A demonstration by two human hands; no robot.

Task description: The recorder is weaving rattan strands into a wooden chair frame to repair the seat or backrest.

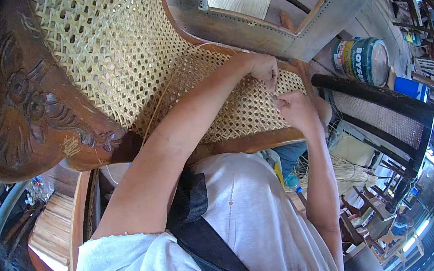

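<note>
A woven cane panel (246, 110) in a brown wooden chair frame (251, 142) lies in front of me. Over its right part, my left hand (265, 69) reaches across with fingers bent down toward the weave. My right hand (296, 108) comes from the right, its thumb and finger pinched together just below the left one. Whatever lies between the fingertips of either hand is too small to make out. To the left rises a second, larger cane panel (112, 45) beside a carved wooden border (21, 106). A loose cane strand (157, 107) runs along the join of the two panels.
A grey wooden frame (246, 27) with small holes along its opening stands beyond the chair. Farther right are a paint bucket (361, 61), a blue box (409, 87) and a dark chair with a cane panel (378, 114). Loose cane strands (356, 172) hang below right.
</note>
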